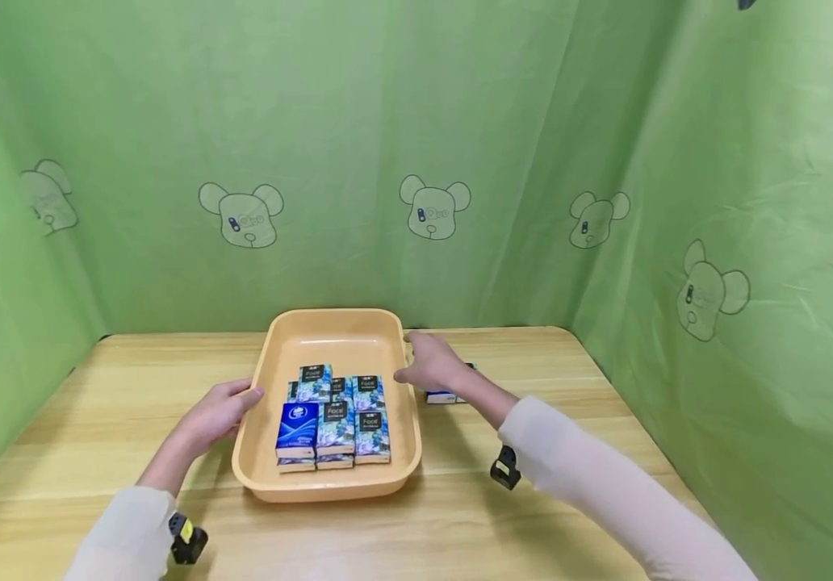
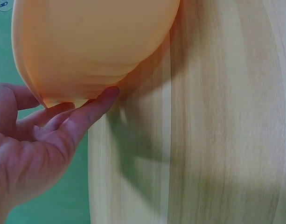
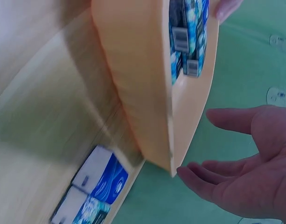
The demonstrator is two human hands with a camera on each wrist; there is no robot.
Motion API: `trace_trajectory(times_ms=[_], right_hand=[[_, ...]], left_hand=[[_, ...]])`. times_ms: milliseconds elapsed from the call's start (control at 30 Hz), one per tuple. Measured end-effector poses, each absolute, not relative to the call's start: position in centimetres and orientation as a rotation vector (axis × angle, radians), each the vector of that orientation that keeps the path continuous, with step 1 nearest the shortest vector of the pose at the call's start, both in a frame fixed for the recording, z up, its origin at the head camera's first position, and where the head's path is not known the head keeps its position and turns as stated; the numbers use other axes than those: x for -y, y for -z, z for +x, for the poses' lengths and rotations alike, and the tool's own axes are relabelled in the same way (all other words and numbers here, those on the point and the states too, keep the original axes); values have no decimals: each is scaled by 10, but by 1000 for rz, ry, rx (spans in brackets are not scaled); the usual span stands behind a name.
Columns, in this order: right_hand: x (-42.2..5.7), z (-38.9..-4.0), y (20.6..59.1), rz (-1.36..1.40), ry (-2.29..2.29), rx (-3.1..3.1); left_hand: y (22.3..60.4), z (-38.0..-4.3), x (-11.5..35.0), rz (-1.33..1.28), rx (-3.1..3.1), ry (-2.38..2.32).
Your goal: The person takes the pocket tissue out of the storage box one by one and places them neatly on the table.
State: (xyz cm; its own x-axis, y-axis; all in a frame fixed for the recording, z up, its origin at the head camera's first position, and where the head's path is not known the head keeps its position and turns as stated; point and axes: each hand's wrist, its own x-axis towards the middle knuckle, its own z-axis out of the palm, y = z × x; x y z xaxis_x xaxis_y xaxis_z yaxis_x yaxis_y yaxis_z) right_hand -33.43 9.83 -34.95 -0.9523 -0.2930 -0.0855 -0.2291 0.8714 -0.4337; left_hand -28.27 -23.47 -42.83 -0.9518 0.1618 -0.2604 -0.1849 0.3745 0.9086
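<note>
A peach plastic tray (image 1: pixel 336 486) holds several small tissue packs (image 1: pixel 335 426) stacked in its near half, most with a blue-green flower print. One plain blue tissue pack (image 1: pixel 296 428) lies on top at the left. My left hand (image 1: pixel 219 411) grips the tray's left rim, thumb over the edge and fingers (image 2: pixel 98 109) against the outer wall. At the right rim is my right hand (image 1: pixel 431 363). In the right wrist view its thumb and fingers are spread apart, with the fingertips (image 3: pixel 187 175) close by the rim.
Two more tissue packs (image 3: pixel 94 179) lie side by side on the wooden table (image 1: pixel 533 500), right of the tray and partly hidden by the right forearm in the head view. A green curtain (image 1: pixel 336 105) with bear-head drawings encloses the back and sides.
</note>
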Motion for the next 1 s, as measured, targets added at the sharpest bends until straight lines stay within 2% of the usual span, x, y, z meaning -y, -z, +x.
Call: trace_trajectory(times_ms=[400,1000], right_hand=[[-75,-307,359,-514,734,-2798],[-46,-279,370,-627,584,-2762]], left_hand=[[428,-283,233,-22,-2343,-1586],[426,-280,234,-32,-2340,-1594]])
